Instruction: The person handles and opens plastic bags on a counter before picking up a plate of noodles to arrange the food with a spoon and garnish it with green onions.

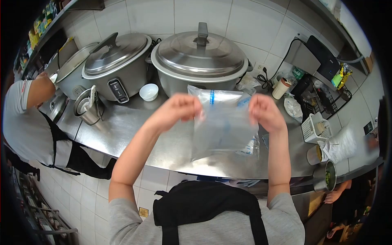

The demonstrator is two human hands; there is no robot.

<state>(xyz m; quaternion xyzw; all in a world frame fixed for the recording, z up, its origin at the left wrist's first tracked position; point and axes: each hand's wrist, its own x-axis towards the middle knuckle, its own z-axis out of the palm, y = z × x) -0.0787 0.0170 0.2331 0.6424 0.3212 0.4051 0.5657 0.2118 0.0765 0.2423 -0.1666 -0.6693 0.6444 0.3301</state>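
Observation:
A clear plastic bag [224,130] is stretched between my two hands above the steel counter, blurred by motion. My left hand [181,108] pinches its upper left corner. On the other side, my right hand [265,113] grips the upper right edge with curled fingers. Behind and partly under this bag are more clear plastic bags with blue print [220,97], some of them hidden by it.
A large lidded rice cooker [200,53] stands behind my hands, another cooker [118,61] to its left. A white bowl [149,92] and metal pot [88,110] sit left; a white basket [316,130] sits right. A co-worker [32,118] stands at left.

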